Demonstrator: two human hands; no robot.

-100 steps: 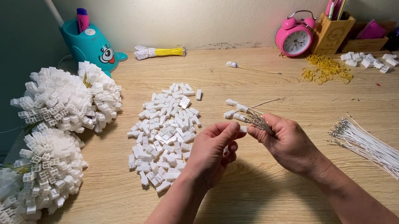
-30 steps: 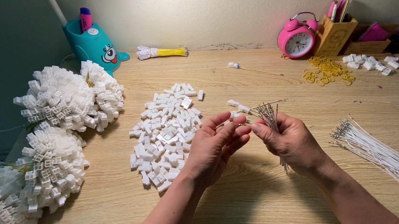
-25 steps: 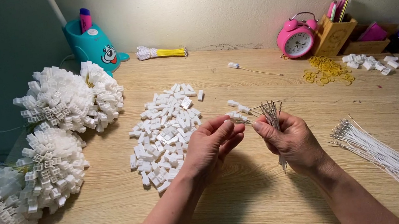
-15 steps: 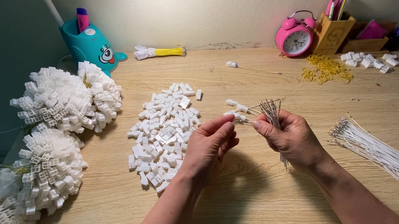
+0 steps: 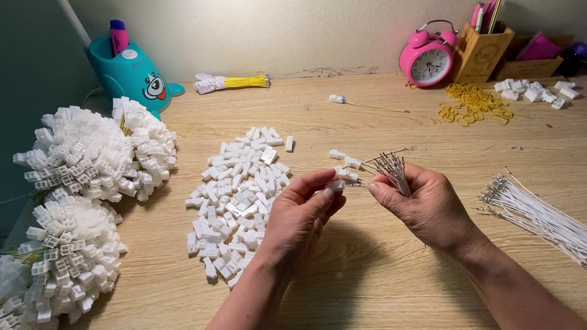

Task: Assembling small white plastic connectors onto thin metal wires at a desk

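Right hand (image 5: 427,203): we see its fingers closed round a bundle of thin wires (image 5: 392,171).
Left hand (image 5: 300,217): fingertips pinch what we take for a small white connector (image 5: 334,183), beside the connector pile (image 5: 240,196).

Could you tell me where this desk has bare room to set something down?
Bare wood lies between the pile of white connectors and the white wires, near the front edge. The left side is crowded with white bundles; the back right with a clock.

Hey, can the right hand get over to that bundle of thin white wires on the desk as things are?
Probably yes: the bundle of thin white wires lies beside the right hand with bare wooden desk between, though its fingers already grip a small wire bunch.
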